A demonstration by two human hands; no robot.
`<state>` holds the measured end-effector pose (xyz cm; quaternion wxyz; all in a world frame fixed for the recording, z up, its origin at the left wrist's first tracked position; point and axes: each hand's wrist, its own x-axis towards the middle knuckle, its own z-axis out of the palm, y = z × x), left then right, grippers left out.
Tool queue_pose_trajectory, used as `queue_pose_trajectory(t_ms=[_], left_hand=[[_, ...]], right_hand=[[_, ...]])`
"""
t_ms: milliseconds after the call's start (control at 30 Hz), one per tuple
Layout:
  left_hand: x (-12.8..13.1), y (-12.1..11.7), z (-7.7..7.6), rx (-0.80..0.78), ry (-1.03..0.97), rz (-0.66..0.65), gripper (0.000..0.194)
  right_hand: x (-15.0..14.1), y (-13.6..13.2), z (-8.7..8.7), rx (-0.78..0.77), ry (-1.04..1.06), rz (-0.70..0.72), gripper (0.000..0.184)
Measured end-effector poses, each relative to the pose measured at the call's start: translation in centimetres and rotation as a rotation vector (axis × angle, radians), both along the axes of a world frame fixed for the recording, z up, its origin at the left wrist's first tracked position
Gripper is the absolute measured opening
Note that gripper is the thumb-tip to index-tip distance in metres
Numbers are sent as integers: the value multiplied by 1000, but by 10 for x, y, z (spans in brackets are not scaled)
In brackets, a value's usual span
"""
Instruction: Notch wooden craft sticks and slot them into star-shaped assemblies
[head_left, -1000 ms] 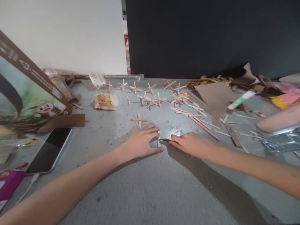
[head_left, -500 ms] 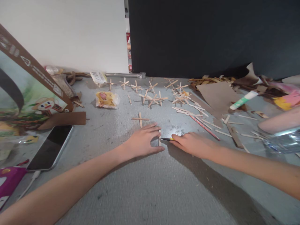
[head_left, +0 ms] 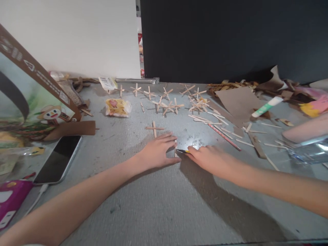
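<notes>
My left hand [head_left: 160,150] holds a short, flat wooden craft stick [head_left: 175,150] against the table, its fingers at the far end and its thumb at the near end. In my right hand [head_left: 207,157] is a slim craft knife [head_left: 182,151] with a yellow handle and a dark pointed tip. That tip meets or nearly meets the middle of the stick; contact is too small to tell. Just beyond my left hand lies a cross of two sticks [head_left: 154,128]. Several star-shaped stick pieces [head_left: 167,108] stand farther back.
Loose sticks [head_left: 202,119] and a red straw-like rod [head_left: 224,137] lie to the right, near cardboard [head_left: 235,102], a green-white tube [head_left: 267,107] and a clear bottle [head_left: 311,152]. Another person's forearm [head_left: 307,129] rests there. Leftward are a phone [head_left: 58,159], a snack packet [head_left: 118,108] and a printed box [head_left: 38,89].
The view has shifted slightly. Both hands keep nearly the same positions, with the knife tip still at the stick.
</notes>
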<state>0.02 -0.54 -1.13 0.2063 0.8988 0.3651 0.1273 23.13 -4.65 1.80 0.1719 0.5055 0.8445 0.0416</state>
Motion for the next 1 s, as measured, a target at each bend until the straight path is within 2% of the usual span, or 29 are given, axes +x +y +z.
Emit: queue_pose_trajectory(t_ms=[233,333,533,700,1000], left_hand=[[-1,1,-1,-9,-7,-4,50],[-2,2,-3,-15,-19,-10,53],[-2,3,-2,-29,-24,-5,58],[-2,2,1,-40,-17,-2,58],[-1,2,1,-28,-6,-3,57]], right_hand=[[15,18,-5,-77,139,26,36],[25,20,-11,-21,195,73,39],[30,20,-18,73,74,199,47],[28,22,-17,49,41,195,46],[32,23,-22,58,128,178,45]])
